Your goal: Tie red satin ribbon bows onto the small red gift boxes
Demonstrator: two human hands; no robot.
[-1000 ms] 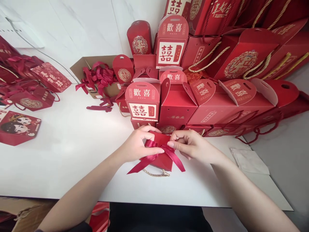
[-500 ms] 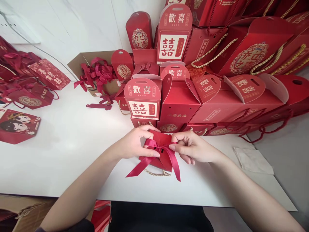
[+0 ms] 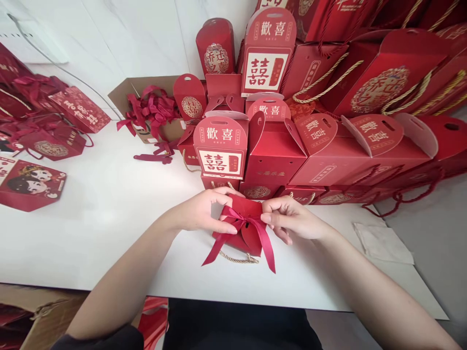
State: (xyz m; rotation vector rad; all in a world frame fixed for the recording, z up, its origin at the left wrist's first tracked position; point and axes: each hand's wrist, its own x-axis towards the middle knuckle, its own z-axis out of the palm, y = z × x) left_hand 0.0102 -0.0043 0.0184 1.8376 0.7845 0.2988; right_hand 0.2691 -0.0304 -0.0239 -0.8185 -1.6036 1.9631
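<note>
A small red box [image 3: 251, 239] with a gold rope handle [image 3: 239, 258] sits on the white table near its front edge. On its top a dark pink ribbon [image 3: 267, 243] is tied in a bow, with two tails hanging toward me. My left hand [image 3: 206, 212] is at the box's left side, thumb and fingers curved round the left loop of the bow. At the right side my right hand [image 3: 292, 219] pinches the right part of the ribbon between thumb and index finger, the other fingers curled.
Stacked red gift boxes [image 3: 273, 160] stand right behind the small box. A cardboard box [image 3: 122, 97] of ribbons is at the back left. More red boxes [image 3: 40, 187] lie at the far left, and a white cloth [image 3: 383, 243] lies at the right.
The bow's loops look smaller and the left tail has shifted right. My right hand has moved slightly to the right. The view has shifted a little.
</note>
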